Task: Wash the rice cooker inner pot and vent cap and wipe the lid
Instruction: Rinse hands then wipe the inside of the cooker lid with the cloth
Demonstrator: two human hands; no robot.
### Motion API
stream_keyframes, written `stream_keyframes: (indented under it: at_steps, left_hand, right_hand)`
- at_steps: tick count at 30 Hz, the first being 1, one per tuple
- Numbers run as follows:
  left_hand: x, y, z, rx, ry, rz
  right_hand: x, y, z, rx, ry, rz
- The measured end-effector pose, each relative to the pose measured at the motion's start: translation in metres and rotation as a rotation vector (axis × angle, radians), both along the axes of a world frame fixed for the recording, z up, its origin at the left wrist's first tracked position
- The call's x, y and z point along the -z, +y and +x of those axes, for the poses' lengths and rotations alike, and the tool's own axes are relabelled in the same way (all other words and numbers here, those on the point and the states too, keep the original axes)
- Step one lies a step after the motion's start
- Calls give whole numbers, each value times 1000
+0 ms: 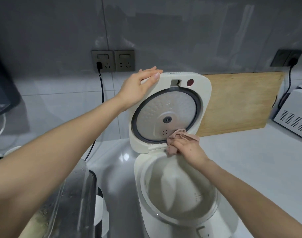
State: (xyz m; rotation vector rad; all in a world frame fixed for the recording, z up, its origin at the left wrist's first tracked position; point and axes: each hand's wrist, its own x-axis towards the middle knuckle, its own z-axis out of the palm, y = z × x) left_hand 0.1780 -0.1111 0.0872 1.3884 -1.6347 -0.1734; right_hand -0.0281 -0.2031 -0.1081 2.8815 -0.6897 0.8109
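Standing open and nearly upright, the lid (169, 110) rises at 12 o'clock from the rice cooker (165, 225), its right edge just in front of a wooden cutting board (239, 103) that leans on the wall at 2 o'clock. Bare counter (249, 160) spreads from 3 to 4 o'clock towards the microwave (298, 115). At 8 o'clock a glass container (74, 194) crowds close beside the cooker body.

My left hand (138, 86) holds the lid's upper left corner, thumb on the inner face, fingers laid over the top edge, arm stretched long from 8 o'clock. My right hand (188, 150) grips a bunched pinkish cloth (179, 136) and presses it on the round inner plate at 5 o'clock, by the hinge, wrist bent down, forearm entering from 4 o'clock. The inner pot (177, 191) sits in the cooker, below that hand.
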Motion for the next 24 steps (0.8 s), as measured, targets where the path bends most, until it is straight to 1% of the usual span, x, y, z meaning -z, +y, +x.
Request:
stream_keyframes:
  at_steps: [1,2,4,6,8,9,10,11,12,13,15,16,17,19,21,22,24]
  left_hand:
    - [0,0,-1,0,1,-7]
    - [1,-1,0,11,4,-11]
    - [2,-1,-1,34,3,-19]
    - [3,0,-1,22,-4,-29]
    - [0,-1,0,2,-5,-44]
    - [0,-2,2,-10,7,-30]
    - [0,-3,2,-25,10,-9]
    - [1,-3,3,-44,8,11]
    - [1,-5,4,-58,10,24]
    - [2,-5,4,-68,5,23]
    - [4,-7,5,-75,5,11]
    - [4,-8,5,-76,6,8]
    - [4,-9,5,-80,3,7]
    - [3,-9,4,-95,10,11]
    - [2,-9,5,-93,12,7]
    - [3,-9,5,-82,6,8]
    - [4,-8,5,-74,-14,2]
  right_hand:
    - [-12,7,-5,33,-97,55]
    - [-23,16,-8,48,-235,124]
    - [-46,33,-11,82,-524,188]
    - [-65,40,-7,203,-774,225]
    - [-87,32,5,333,-1065,348]
    - [-96,26,13,374,-1180,406]
    - [-104,24,22,392,-1256,436]
    - [-109,24,35,406,-1283,438]
    - [-111,27,50,417,-1265,428]
    - [-110,33,66,432,-1207,410]
    - [-106,50,101,417,-1046,367]
    - [-100,57,115,396,-956,317]
    - [-90,59,125,379,-853,224]
    - [-55,60,128,327,-549,-9]
    - [-9,54,116,209,-218,-215]
    - [9,50,105,168,-81,-289]
    - [15,37,87,163,103,-436]
